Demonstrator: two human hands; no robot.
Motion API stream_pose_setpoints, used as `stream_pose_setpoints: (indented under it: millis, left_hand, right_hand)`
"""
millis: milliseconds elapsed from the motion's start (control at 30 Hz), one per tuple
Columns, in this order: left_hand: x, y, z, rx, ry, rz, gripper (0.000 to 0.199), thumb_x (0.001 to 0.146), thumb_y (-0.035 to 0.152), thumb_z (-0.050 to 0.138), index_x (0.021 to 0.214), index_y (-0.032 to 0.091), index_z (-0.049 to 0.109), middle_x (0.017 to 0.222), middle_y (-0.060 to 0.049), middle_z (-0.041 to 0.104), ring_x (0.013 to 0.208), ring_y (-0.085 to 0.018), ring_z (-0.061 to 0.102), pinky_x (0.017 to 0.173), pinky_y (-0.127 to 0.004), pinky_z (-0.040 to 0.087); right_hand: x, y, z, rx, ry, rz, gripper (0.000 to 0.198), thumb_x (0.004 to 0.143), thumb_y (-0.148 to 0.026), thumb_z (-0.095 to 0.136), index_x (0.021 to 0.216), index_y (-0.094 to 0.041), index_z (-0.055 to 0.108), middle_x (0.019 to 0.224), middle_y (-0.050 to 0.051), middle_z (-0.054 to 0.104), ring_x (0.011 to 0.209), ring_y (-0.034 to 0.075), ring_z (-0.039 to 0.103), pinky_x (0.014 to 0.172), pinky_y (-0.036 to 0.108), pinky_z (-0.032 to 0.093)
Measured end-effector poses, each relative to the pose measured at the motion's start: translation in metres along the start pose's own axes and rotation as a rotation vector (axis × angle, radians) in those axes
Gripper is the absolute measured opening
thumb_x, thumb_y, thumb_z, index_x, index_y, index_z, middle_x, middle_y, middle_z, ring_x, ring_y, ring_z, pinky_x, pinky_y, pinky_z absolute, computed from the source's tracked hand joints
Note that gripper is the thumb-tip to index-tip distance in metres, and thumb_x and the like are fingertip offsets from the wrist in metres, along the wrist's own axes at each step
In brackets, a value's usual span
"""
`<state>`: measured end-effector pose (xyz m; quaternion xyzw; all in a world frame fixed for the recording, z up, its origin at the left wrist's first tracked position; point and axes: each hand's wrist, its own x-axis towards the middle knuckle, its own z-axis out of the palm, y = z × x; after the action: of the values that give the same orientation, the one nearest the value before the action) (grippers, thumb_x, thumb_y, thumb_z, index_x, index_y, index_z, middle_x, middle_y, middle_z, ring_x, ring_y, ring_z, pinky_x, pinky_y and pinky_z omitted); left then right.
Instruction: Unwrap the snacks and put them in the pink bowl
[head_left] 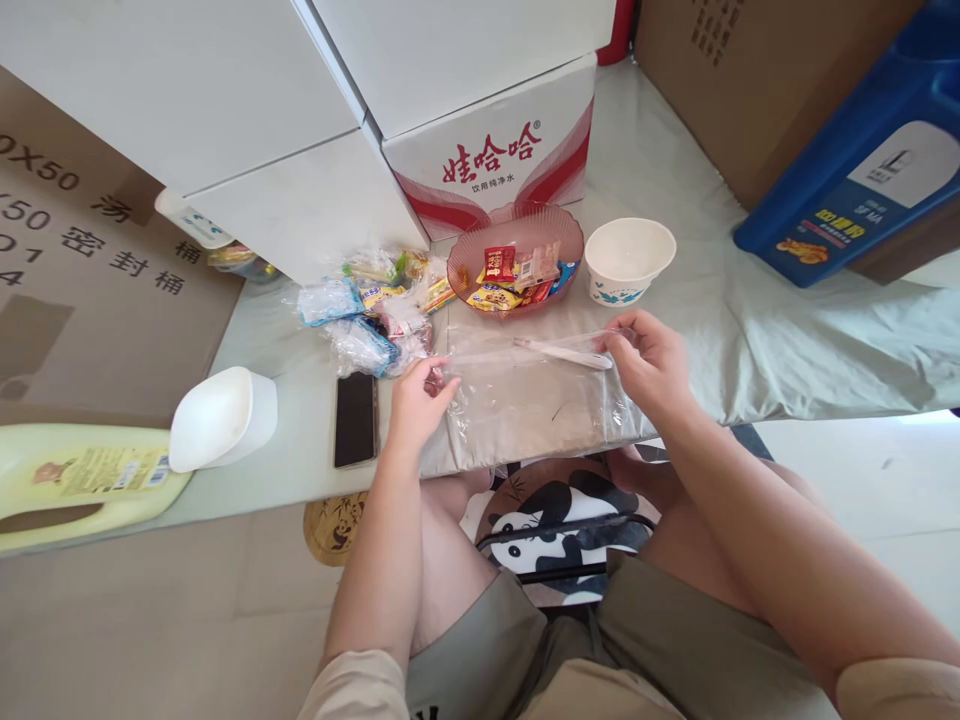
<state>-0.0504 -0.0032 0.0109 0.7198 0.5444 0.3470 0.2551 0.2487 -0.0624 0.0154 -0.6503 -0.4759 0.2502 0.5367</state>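
A clear plastic bag (525, 400) lies stretched flat along the front edge of the cloth-covered surface. My left hand (416, 405) has its curled fingers at the bag's upper left corner, the thumb a little off the index finger. Thumb and fingers of my right hand (651, 365) pinch the bag's upper right corner. Between the hands, at the bag's upper edge, is a slim white pen-like tool (566, 353); whether it lies under or on the film I cannot tell. Just beyond stands a pink glass bowl (469, 245) holding small snack packets (517, 275).
Several wrapped snacks (382, 300) are heaped left of the bowl, above a black phone (355, 420). A white paper tub (628, 262) stands at right, a white container (225, 415) at left. A yellow bottle (90, 475), blue jug (855, 170) and cartons (495, 150) surround the surface.
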Motion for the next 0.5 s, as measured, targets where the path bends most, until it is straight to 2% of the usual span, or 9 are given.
stream_pose_setpoints:
  millis: [67,133,200,267,333,400,500]
  left_hand:
    - [0.001,-0.001,-0.001,0.058,0.042,0.040,0.011,0.078,0.028,0.064,0.083,0.019,0.068,0.077,-0.001,0.058,0.069,-0.014,0.055,0.064,-0.026,0.047]
    - [0.001,-0.002,-0.004,0.020,0.103,0.066,0.012,0.079,0.030,0.064,0.076,0.019,0.065,0.085,-0.004,0.060,0.077,-0.016,0.058,0.070,-0.028,0.048]
    - [0.000,0.000,-0.006,-0.139,0.149,0.069,0.017,0.077,0.035,0.067,0.072,0.019,0.061,0.102,-0.007,0.062,0.094,-0.020,0.061,0.080,-0.031,0.050]
    - [-0.002,0.005,-0.008,-0.407,0.144,0.026,0.026,0.074,0.040,0.070,0.068,0.019,0.056,0.109,-0.008,0.065,0.104,-0.022,0.062,0.087,-0.034,0.051]
    - [-0.003,0.012,-0.008,-0.681,0.109,-0.077,0.032,0.070,0.043,0.074,0.067,0.020,0.052,0.093,-0.005,0.068,0.090,-0.020,0.066,0.082,-0.034,0.053]
    - [-0.003,0.020,-0.007,-0.849,0.094,-0.209,0.036,0.066,0.044,0.079,0.068,0.021,0.051,0.069,0.000,0.062,0.064,-0.014,0.061,0.064,-0.027,0.053]
    - [0.000,0.026,-0.005,-0.844,0.118,-0.359,0.037,0.064,0.043,0.080,0.070,0.021,0.051,0.054,0.006,0.051,0.042,-0.007,0.044,0.041,-0.018,0.036]
  right_hand:
    - [0.000,-0.003,0.000,0.064,-0.062,0.083,0.006,0.078,-0.028,0.058,0.077,-0.021,0.059,0.059,-0.003,0.062,0.054,0.014,0.057,0.058,0.027,0.045]
    - [0.000,-0.006,-0.001,0.176,-0.129,0.169,0.011,0.078,-0.032,0.063,0.078,-0.021,0.058,0.054,-0.005,0.057,0.045,0.011,0.050,0.049,0.024,0.039]
    - [0.001,-0.008,-0.002,0.338,-0.198,0.279,0.019,0.075,-0.036,0.069,0.077,-0.021,0.057,0.053,-0.006,0.054,0.042,0.008,0.045,0.043,0.022,0.034]
    - [0.003,-0.010,-0.005,0.509,-0.288,0.421,0.026,0.072,-0.039,0.074,0.078,-0.021,0.057,0.054,-0.006,0.053,0.040,0.007,0.042,0.040,0.021,0.030]
    - [0.004,-0.011,-0.008,0.617,-0.391,0.551,0.030,0.068,-0.039,0.078,0.079,-0.021,0.057,0.056,-0.005,0.053,0.040,0.006,0.038,0.037,0.020,0.027]
    - [0.005,-0.011,-0.010,0.653,-0.453,0.629,0.031,0.066,-0.037,0.080,0.081,-0.020,0.058,0.057,-0.005,0.053,0.040,0.005,0.036,0.036,0.020,0.025]
    - [0.007,-0.009,-0.013,0.696,-0.442,0.684,0.027,0.068,-0.035,0.076,0.083,-0.021,0.059,0.055,-0.005,0.051,0.039,0.006,0.034,0.035,0.021,0.024]
